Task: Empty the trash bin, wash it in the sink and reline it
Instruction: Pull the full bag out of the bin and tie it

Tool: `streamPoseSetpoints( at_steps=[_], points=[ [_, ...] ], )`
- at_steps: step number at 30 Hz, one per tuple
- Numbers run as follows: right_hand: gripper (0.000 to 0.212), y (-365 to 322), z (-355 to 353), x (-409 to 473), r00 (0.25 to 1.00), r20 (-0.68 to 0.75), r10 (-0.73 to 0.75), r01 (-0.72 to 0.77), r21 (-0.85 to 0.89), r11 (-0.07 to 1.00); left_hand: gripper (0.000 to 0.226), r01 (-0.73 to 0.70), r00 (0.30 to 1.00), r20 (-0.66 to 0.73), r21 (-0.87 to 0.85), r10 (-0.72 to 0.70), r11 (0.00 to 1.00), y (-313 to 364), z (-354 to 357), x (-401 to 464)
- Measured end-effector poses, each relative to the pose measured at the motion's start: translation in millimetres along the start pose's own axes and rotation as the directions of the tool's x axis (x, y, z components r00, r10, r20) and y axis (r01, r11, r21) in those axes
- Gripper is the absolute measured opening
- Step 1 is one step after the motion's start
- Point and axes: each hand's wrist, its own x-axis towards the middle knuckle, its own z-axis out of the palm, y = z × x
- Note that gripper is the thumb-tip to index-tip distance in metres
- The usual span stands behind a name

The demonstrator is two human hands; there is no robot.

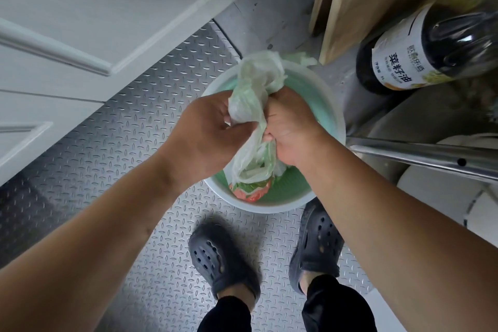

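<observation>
Trash bin [330, 105]: round, white rim with a green interior, standing on the patterned metal floor [113, 143] at centre frame, just ahead of the person's two dark clogs [221, 259]. It has not left the floor; no sink is in view.

Liner bag [256, 83]: thin, translucent, drawn up out of the bin and bunched at its neck. Its lower part sits inside the bin, and reddish-orange refuse [252, 191] shows through the plastic at the bin's lower edge.

Assessment: the emptying stage is under way and not complete. The bag looks gathered for tying or lifting out. Removal, washing and relining all appear outstanding.

Left hand [204, 132], centre frame: fingers curled inward, pinching the gathered plastic on its left side.

Right hand [289, 127], immediately right of it: fist closed tight round the twisted neck of the bag, knuckles uppermost.

Adjacent items: a dark oil bottle [420, 46] at upper right; white cabinet doors [80, 21] at upper left.
</observation>
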Motion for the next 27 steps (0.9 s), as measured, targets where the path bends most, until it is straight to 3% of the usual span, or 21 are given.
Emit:
streamPoseSetpoints(
  at_steps=[2, 5, 9, 12, 14, 16, 19, 21, 23, 24, 25, 27],
  points=[
    [0.007, -1, 0, 0, 0.997, 0.054, 0.051, -0.044, -0.123, 0.991, 0.007, -0.023, 1.000, -0.001, 0.034, 0.023, 0.999, 6, 0, -2],
    [0.010, -4, -3, 2, 0.992, 0.098, 0.082, -0.050, -0.291, 0.956, 0.014, -0.095, 0.993, -0.062, 0.126, 0.104, 0.988, 17, -2, 0],
    [0.041, -9, -5, -1, 0.982, 0.191, 0.012, 0.067, -0.405, 0.912, 0.010, -0.098, 0.991, -0.068, 0.188, 0.113, 0.977, 28, -4, 12],
    [0.054, -8, -8, 0, 0.956, 0.215, 0.200, -0.141, -0.261, 0.955, 0.009, 0.001, 0.991, -0.129, 0.175, 0.022, 0.985, 28, -7, 24],
    [0.040, -6, -12, 1, 0.894, 0.349, 0.280, -0.300, 0.004, 0.954, 0.007, 0.062, 0.980, -0.198, 0.151, -0.031, 0.987, 27, -9, 31],
    [0.032, -3, -19, 2, 0.825, 0.495, 0.273, -0.379, 0.125, 0.917, 0.005, 0.100, 0.970, -0.236, 0.145, -0.063, 0.984, 27, -10, 34],
    [0.034, -3, -31, -3, 0.728, 0.638, 0.253, -0.398, 0.092, 0.913, 0.008, 0.114, 0.971, -0.227, 0.133, -0.082, 0.984, 28, -13, 36],
    [0.023, -4, -33, -8, 0.688, 0.673, 0.272, -0.324, -0.051, 0.945, 0.008, 0.112, 0.981, -0.174, 0.129, -0.088, 0.985, 30, -15, 36],
    [0.035, -3, -29, -9, 0.740, 0.582, 0.337, -0.120, -0.379, 0.918, 0.012, 0.092, 0.992, -0.099, 0.143, -0.078, 0.985, 35, -14, 35],
    [0.046, -1, -24, -8, 0.809, 0.490, 0.324, -0.018, -0.531, 0.847, 0.013, 0.073, 0.996, -0.058, 0.152, -0.065, 0.986, 38, -12, 35],
    [0.052, 2, -17, -6, 0.874, 0.404, 0.270, 0.045, -0.621, 0.783, 0.012, 0.051, 0.999, -0.023, 0.161, -0.048, 0.986, 41, -9, 36],
    [0.060, 7, -6, -2, 0.944, 0.299, 0.140, 0.095, -0.652, 0.752, 0.012, 0.014, 0.999, 0.035, 0.191, -0.021, 0.981, 49, -4, 39]
  ],
)
